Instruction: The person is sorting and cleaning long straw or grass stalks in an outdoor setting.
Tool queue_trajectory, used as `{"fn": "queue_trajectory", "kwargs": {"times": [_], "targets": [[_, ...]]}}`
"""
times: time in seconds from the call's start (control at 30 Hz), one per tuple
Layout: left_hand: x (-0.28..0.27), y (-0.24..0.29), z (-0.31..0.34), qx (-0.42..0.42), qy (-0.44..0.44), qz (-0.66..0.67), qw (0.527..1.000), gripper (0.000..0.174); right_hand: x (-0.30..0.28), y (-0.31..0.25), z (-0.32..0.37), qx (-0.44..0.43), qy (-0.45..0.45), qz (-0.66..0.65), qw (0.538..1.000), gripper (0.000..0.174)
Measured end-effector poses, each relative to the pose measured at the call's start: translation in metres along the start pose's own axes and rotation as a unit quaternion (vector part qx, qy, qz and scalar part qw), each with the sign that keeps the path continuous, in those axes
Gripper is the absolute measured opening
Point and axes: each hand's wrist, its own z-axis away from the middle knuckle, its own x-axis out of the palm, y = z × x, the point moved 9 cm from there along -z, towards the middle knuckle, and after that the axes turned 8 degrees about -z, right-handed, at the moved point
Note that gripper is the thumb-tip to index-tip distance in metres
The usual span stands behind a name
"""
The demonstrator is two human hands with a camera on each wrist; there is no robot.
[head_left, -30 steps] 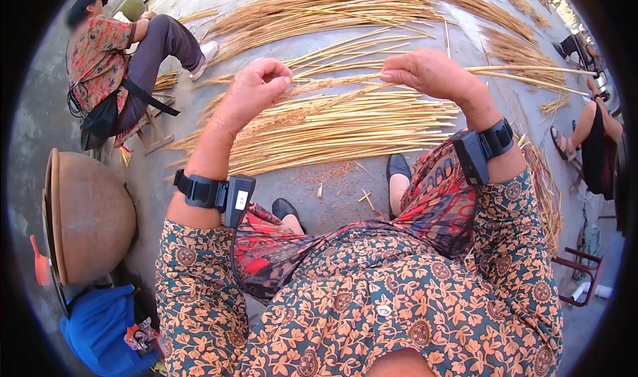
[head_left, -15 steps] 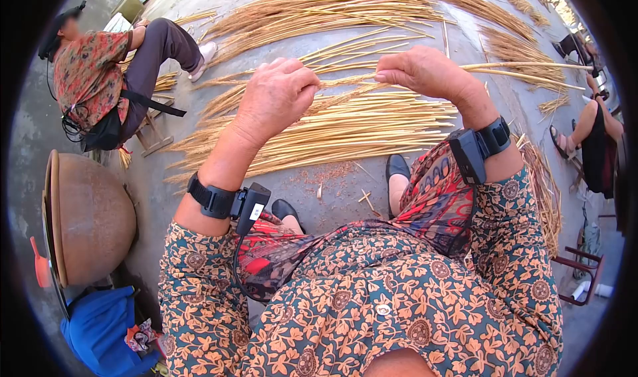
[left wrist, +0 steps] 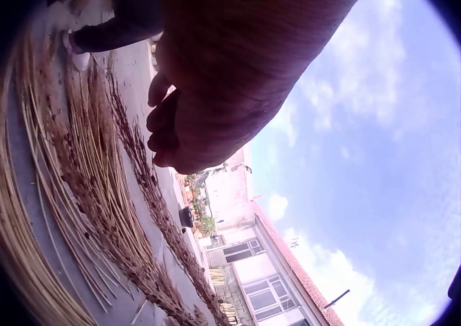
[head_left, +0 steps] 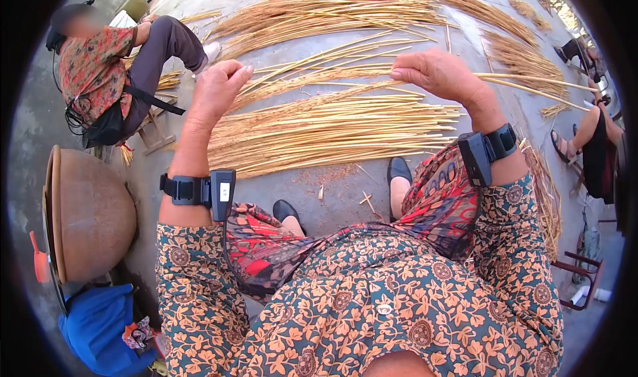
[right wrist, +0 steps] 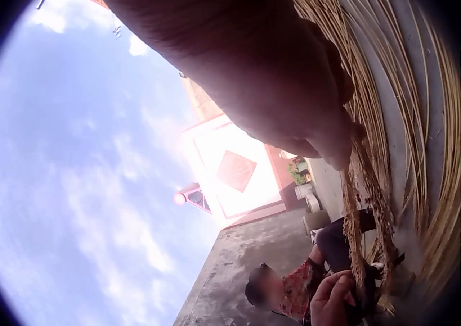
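Over floor bundles [head_left: 319, 134], your R hand [head_left: 435, 78] has its grip closed on the stalks [head_left: 531, 82]; your L hand [right wrist: 333, 301] has its grip pinched on the heads [right wrist: 351, 232]. Anchor R firmly, L lightly; even tension, approx. level, shd avoid snapping.

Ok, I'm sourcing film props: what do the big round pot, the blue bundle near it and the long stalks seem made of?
Big round pot: probably fired clay, unglazed; matte brown wall, blotchy, with a thick rim.
Blue bundle: likely fabric, matte, by its soft folds; which fibre, I can't tell.
Long stalks: dried plant stems, smooth, straw-yellow, ending in feathery brown heads.
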Motion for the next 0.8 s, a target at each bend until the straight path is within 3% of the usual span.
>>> {"fn": "queue_trajectory", "kwargs": {"times": [0.03,0.13,0.27,0.4,0.6,0.8], "targets": [[-0.001,-0.007,0.000,-0.028,-0.011,0.027,0.999,0.021,0.001,-0.002,-0.001,-0.003,-0.004,-0.007,1.000,0.036],[-0.012,0.008,0.002,0.050,0.080,0.170,0.981,0.024,-0.002,-0.006,-0.003,-0.020,0.008,-0.019,1.000,0.036],[0.002,0.022,0.010,0.038,-0.020,0.175,0.984,0.026,-0.004,-0.010,-0.002,-0.023,0.003,-0.016,1.000,0.035],[0.012,0.023,0.008,0.049,-0.073,0.272,0.958,0.032,-0.006,-0.013,-0.003,-0.037,0.022,0.010,0.999,0.034],[0.032,0.052,0.013,0.053,-0.162,0.304,0.937,0.037,-0.006,-0.026,-0.005,-0.039,0.017,0.053,0.998,0.034],[0.044,0.069,0.018,0.090,-0.218,0.281,0.930,0.026,-0.002,-0.029,-0.006,-0.059,0.016,0.062,0.996,0.033]]}}
